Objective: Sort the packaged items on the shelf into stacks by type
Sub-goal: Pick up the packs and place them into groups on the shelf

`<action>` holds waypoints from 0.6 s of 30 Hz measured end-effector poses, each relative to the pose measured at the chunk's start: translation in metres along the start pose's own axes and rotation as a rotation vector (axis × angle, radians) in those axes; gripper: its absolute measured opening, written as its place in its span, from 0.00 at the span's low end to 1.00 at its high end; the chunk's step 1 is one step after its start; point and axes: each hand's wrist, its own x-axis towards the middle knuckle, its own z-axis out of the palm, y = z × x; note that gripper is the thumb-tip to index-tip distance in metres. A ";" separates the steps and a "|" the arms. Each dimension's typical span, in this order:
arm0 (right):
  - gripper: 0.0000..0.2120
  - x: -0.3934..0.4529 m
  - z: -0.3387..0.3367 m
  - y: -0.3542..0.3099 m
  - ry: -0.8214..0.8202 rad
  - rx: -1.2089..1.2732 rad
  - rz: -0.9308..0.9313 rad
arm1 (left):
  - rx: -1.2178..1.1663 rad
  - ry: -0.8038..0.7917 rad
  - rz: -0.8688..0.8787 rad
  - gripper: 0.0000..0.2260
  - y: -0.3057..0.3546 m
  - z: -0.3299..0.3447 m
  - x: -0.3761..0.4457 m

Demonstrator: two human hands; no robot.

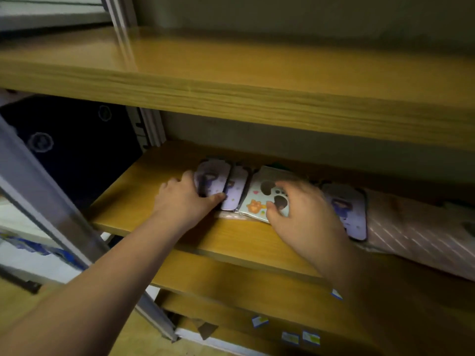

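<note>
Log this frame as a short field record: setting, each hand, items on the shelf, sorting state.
setting: wooden shelf, middle level of a rack
left hand: left hand gripping purple packs at the left of the row
right hand: right hand, fingers spread on the white sticker-style pack
other items: another purple pack to the right; striped pink package at far right
sorting state: types lie mixed in one row
image quality: blurred, prints unreadable

Three purple packs [212, 179] – two left, one right; one sticker-pattern pack [259, 199]; two hands [185, 195].
</note>
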 end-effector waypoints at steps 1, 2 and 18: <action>0.24 0.000 0.000 0.001 -0.007 -0.069 0.033 | -0.058 0.001 -0.017 0.47 -0.003 -0.002 0.003; 0.25 0.000 -0.001 0.002 -0.021 -0.129 0.066 | -0.122 -0.009 -0.035 0.48 -0.005 -0.004 0.005; 0.48 0.021 0.003 -0.015 -0.188 -0.585 0.220 | -1.377 -0.136 -0.088 0.10 -0.011 -0.026 -0.007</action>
